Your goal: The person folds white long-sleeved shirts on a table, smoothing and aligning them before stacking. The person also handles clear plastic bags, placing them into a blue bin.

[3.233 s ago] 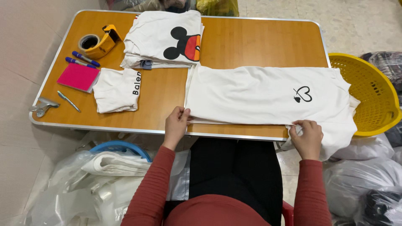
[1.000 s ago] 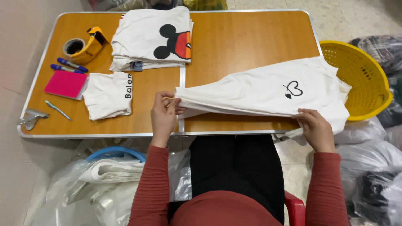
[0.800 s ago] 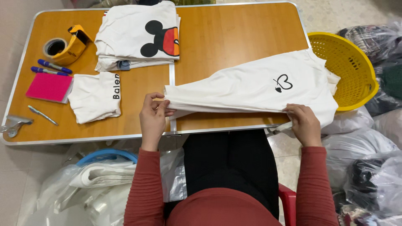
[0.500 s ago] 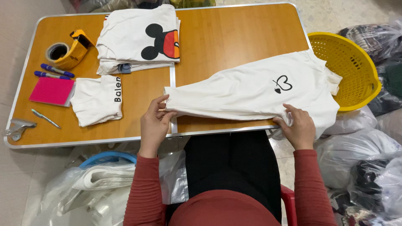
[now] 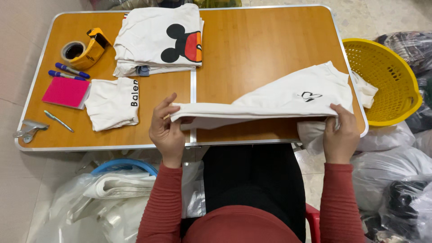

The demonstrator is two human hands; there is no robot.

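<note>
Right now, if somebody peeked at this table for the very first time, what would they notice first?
Probably the long white shirt with a small black heart drawing, lifted off the near edge of the wooden table by the left hand and right hand. Next, the folded white shirt stack at the far side, with its black-and-red cartoon print, and the bright yellow basket just off the right end.
</note>
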